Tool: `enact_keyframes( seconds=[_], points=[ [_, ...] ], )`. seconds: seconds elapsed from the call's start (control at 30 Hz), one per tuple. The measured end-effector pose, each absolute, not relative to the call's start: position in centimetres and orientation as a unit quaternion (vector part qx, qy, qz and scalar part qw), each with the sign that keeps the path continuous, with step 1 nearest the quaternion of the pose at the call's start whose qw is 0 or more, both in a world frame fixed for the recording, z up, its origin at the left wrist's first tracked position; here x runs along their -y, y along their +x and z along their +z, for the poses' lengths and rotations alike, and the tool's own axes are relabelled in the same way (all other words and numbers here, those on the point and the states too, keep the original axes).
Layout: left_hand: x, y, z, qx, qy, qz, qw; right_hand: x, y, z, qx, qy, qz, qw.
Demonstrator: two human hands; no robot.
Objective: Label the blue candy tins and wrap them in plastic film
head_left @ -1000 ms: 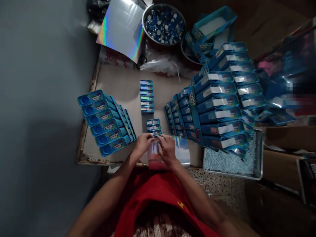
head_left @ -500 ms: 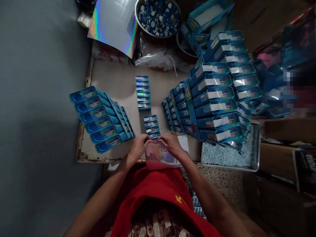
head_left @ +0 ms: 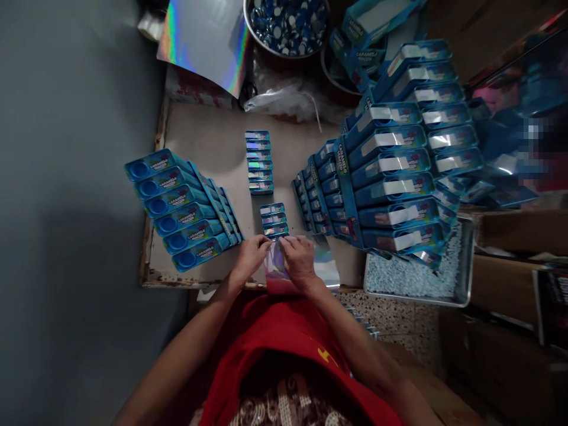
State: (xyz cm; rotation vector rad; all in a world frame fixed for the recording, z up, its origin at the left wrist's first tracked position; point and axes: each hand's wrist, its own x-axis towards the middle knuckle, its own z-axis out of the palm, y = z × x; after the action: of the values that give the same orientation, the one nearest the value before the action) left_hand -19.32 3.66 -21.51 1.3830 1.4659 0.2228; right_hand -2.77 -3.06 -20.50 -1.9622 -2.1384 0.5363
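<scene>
My left hand [head_left: 254,257] and my right hand [head_left: 300,260] are close together at the near edge of the table, both with fingers pinched. Between them they hold a thin, shiny, see-through plastic sheet [head_left: 276,275], which hangs down in front of the red apron [head_left: 270,325]. A short row of small blue boxes [head_left: 273,216] stands just beyond my fingertips; its near end is hidden by them. To the right of my right hand a silvery sheet [head_left: 329,272] lies at the table edge.
Tall blue stacks stand left [head_left: 177,207] and right [head_left: 386,171]. Another small row of boxes [head_left: 260,163] sits mid-table. Behind are a holographic sheet [head_left: 206,41], a bowl of blue-and-silver pieces [head_left: 288,26] and a plastic bag [head_left: 284,97]. A metal tray [head_left: 468,278] holds pale grains.
My right hand has moved left, closer to my left hand. The plastic sheet between them is more bunched and narrower. The silvery sheet at the right shows more. The view has shifted slightly.
</scene>
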Motion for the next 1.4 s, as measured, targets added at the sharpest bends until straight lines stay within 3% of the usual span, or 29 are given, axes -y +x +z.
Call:
enact_keyframes(
  seconds=[0.23,0.77,1.0,1.1,1.23,1.4],
  points=[
    [-3.6,-19.7,-21.4,-0.614,0.572,0.102,0.534,5.4,-3.3,-21.4,0.738,-0.641,0.187,0.102],
    [-3.7,-18.8,-20.1,-0.613,0.631,0.109,0.464,6.1,-1.0,-18.2,0.724,-0.639,0.209,0.154],
    [-3.5,-18.0,-21.7,-0.614,0.672,0.098,0.402,7.5,-0.5,-12.0,0.653,-0.650,0.253,0.296],
    [-2.7,-17.8,-20.0,-0.619,0.670,0.182,0.367,6.5,-0.8,-9.1,0.526,-0.701,0.328,0.354],
    [-2.1,-18.6,-15.7,-0.511,0.619,0.263,0.535,4.3,-1.0,-8.9,0.306,-0.683,0.516,0.417],
    [-2.0,-19.8,-12.4,-0.453,0.569,0.205,0.656,3.1,-1.1,-9.7,0.241,-0.624,0.614,0.419]
  ],
)
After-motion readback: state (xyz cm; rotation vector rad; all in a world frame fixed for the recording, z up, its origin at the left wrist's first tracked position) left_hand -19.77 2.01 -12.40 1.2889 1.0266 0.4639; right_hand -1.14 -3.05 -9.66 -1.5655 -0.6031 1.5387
